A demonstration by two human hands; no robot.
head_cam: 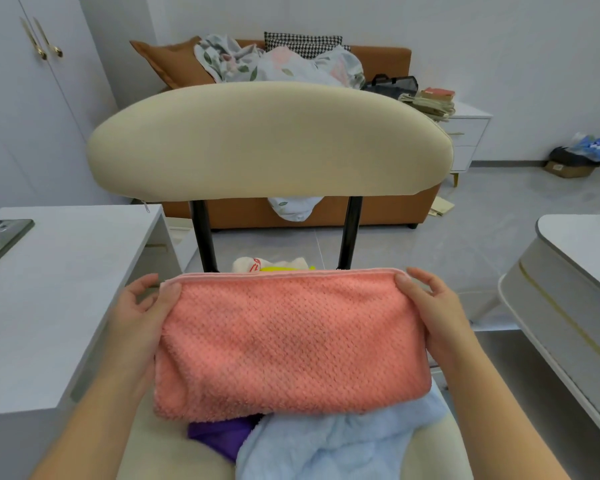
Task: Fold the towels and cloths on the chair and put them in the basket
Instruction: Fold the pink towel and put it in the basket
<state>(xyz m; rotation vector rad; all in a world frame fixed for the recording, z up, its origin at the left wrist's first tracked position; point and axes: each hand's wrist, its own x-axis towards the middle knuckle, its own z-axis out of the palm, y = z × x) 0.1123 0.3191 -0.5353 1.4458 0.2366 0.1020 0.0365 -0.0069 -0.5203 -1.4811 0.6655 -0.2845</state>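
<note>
Closest to the lens, a purple cloth (219, 438) and a blue towel (343, 448) are lying crumpled on the chair seat (160, 455), purple to the left, blue to the right. Both are poking out from under the pink towel (288, 341).

Left hand (142, 306) is holding the pink towel's left short end, thumb pressing on top at the far corner, fingers tucking behind.

Pink towel is sitting on top of the pile, already doubled, with hemmed edges on the far side and the rounded fold facing me. Its long axis is running straight left to right, spanning from one hand to the other.

Right hand (433, 306) is mirroring this on the right short end, thumb on the far corner, fingers behind. I'm reading both holds as pinches on the towel, neither hand loose.

Behind the towel a cream cloth (274, 263) is lying near the chair's back posts.

I'm judging the next fold as end to end across that long axis. Both hands are sitting equally near their ends, so either could be carrying its end over. I'm not seeing the basket, so I cannot tell which side the drop-off is on.
</note>
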